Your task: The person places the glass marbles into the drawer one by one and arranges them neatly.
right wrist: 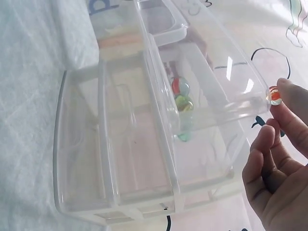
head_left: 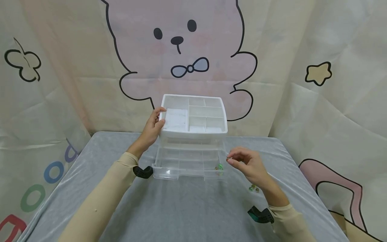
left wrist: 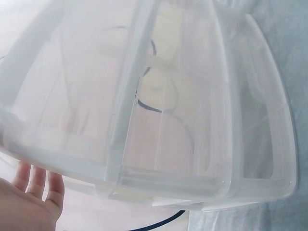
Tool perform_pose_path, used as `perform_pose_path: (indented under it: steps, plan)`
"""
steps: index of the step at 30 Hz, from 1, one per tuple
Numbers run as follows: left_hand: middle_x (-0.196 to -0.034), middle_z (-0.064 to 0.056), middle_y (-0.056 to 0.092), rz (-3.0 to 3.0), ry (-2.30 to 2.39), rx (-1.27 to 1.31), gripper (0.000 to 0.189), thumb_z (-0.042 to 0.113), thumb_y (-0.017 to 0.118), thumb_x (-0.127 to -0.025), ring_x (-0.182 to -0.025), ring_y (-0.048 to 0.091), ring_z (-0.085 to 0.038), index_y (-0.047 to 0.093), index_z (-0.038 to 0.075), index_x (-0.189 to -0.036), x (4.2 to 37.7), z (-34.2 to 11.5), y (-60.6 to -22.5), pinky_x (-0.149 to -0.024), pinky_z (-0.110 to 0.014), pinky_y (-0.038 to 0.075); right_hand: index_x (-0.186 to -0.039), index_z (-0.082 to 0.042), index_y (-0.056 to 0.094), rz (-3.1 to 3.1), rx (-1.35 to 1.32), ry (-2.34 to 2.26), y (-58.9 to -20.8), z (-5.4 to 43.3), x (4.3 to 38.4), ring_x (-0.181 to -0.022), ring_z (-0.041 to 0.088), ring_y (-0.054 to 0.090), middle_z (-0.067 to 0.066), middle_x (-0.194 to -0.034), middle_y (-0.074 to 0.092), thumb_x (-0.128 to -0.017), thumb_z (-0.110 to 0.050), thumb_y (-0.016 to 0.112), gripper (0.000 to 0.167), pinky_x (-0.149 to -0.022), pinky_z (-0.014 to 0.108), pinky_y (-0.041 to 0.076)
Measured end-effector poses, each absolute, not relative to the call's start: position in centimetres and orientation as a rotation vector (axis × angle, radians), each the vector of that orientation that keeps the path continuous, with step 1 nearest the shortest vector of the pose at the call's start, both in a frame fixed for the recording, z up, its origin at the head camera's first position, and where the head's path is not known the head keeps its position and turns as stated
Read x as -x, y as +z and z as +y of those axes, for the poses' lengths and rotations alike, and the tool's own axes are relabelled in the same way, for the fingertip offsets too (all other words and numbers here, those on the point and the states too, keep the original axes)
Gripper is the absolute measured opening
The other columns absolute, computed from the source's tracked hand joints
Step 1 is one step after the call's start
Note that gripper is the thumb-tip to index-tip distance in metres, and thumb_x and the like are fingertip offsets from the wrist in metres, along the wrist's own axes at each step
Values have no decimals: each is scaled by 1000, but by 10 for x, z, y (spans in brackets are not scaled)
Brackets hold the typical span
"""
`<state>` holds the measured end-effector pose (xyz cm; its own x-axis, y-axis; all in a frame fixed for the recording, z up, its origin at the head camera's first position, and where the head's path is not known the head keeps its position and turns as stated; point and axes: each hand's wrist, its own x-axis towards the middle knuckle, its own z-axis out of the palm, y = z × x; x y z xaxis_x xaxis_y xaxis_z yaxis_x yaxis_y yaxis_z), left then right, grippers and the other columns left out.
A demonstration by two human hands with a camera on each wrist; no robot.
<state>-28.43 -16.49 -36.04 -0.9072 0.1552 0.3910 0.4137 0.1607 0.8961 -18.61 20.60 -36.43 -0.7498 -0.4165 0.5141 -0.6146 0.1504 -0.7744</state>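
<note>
A storage box with a white compartment top (head_left: 193,132) stands on the table, its clear drawer (head_left: 191,172) pulled out toward me. My left hand (head_left: 152,125) holds the box at its upper left side, thumb low and fingers at the rim. In the left wrist view, fingertips (left wrist: 54,185) touch the box's edge. Just off the drawer's right side, my right hand (head_left: 250,164) pinches a glass marble (right wrist: 275,96) with an orange-red swirl between thumb and finger. Several marbles (right wrist: 184,103), green, yellow and red, lie in the drawer's right part.
More marbles (head_left: 254,188) lie on the grey cloth-covered table (head_left: 181,211), right of the drawer and beside my right wrist. A printed curtain (head_left: 272,67) with a bear drawing hangs close behind the box. Below the open drawer, the box has further clear sections (right wrist: 139,144).
</note>
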Motion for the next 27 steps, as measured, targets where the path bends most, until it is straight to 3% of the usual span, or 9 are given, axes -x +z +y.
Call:
perform_pose_path:
  steps: [11, 17, 23, 27]
  plan:
    - [-108, -6, 38, -2225, -1826, 581, 39, 11, 40, -106, -88, 40, -13, 36, 10, -145, 286, -167, -362, -78, -24, 37, -99, 2, 71, -2294, -1003, 1532, -360, 190, 186, -86, 7, 61, -4, -97, 67, -89, 10, 67, 14, -75, 22, 50]
    - [-117, -11, 40, -2230, -1833, 582, 39, 12, 39, -106, -93, 42, -14, 36, 11, -145, 285, -167, -362, -80, -26, 39, -98, -1, 74, -2282, -1049, 1505, -359, 183, 186, -87, 9, 59, 6, -97, 67, -89, 9, 67, 15, -76, 23, 49]
    - [-114, -8, 40, -2227, -1843, 571, 38, 11, 39, -106, -93, 42, -14, 36, 11, -144, 285, -166, -362, -80, -24, 40, -97, -5, 76, -2279, -1057, 1431, -360, 179, 187, -85, 10, 56, 10, -95, 68, -89, 8, 68, 17, -74, 24, 45]
    - [-124, -17, 42, -2216, -1843, 588, 40, 11, 39, -106, -98, 44, -15, 35, 11, -145, 285, -166, -363, -80, -24, 41, -97, -8, 77, -2309, -1041, 1401, -360, 176, 186, -84, 10, 53, 8, -94, 67, -88, 5, 71, 17, -73, 28, 43]
